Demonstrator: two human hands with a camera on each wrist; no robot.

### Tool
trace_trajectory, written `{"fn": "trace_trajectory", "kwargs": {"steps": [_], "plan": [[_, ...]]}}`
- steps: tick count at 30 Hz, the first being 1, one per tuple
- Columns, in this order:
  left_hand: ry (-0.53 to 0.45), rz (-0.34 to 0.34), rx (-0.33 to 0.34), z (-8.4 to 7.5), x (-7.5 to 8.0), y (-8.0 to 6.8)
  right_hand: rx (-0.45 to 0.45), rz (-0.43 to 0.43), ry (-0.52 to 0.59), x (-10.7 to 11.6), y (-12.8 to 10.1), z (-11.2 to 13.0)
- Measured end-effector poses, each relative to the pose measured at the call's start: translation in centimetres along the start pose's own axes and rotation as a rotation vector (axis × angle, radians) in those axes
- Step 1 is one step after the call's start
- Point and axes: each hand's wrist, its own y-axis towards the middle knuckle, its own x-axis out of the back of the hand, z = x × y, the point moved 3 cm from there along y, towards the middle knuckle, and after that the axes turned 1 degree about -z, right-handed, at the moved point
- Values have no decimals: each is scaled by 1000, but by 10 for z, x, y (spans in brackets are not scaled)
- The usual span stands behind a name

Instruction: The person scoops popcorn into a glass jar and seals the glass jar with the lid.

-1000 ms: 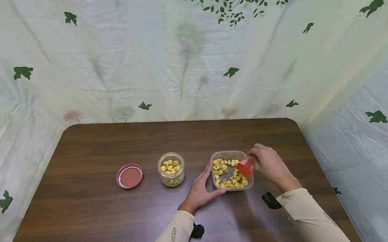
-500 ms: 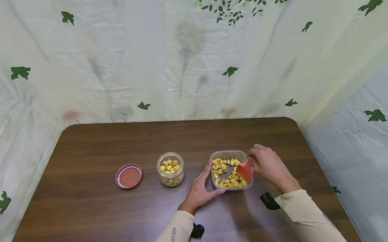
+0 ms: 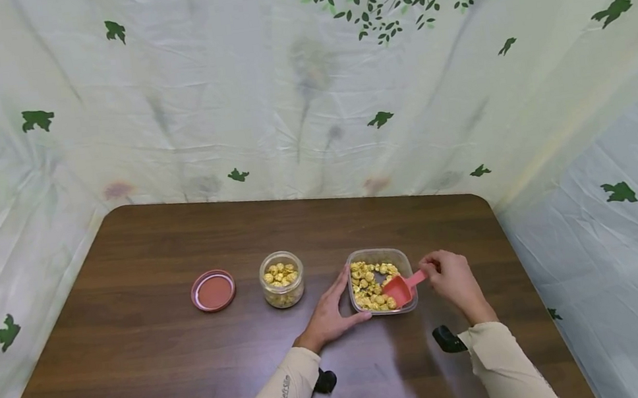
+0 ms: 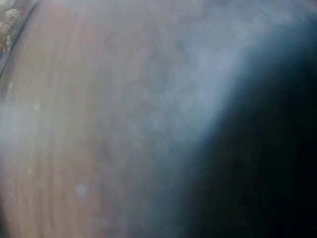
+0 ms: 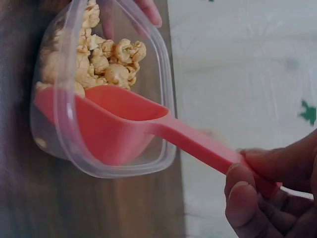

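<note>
Right hand [image 3: 454, 280] at the tub's three o'clock, thumb and fingers pinching the tail of the pink scoop [image 3: 399, 291], and there's the scoop itself, dipped into the clear tub [image 3: 382, 255] at four o'clock, handle crossing the rim! The left hand [image 3: 326, 317] sits at eight o'clock, fingers and thumb spread wide against the tub's corner, steadying rather than gripping. The danger, I'd say: that pinch is so far back that popcorn [image 3: 370, 300] snagging the lip could twist the handle, and a hard shove could skid the tub if the left hand slips. A hasty lift might flick pieces overboard. Containers now: popcorn lines the tub from six round to twelve, bare base showing mid-dial, and the scoop's bowl looks unfilled, pieces crowding its lip. Out at nine o'clock stands a clear jar [image 3: 299, 282], upright, uncapped, holding a heap [image 3: 280, 274] of popcorn; farther along nine, a red lid [image 3: 214, 291] lies flat on the brown surface [image 3: 156, 378].
</note>
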Motion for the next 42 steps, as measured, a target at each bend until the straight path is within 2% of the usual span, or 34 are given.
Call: {"fn": "trace_trajectory", "kwargs": {"steps": [6,17,28,42], "plan": [[9,6,8,0,0,1,-94,-54,137,-8,-7,-19],[12,3,4,1,-2,1,-162,-155,265,-33,-16,-37],[3,-12,-9,2,-3,0,-179,-147,374,-51,-22,-40],[9,-49,-31,2,-11,-4,-235,-116,444,-59,-26,-54]]}}
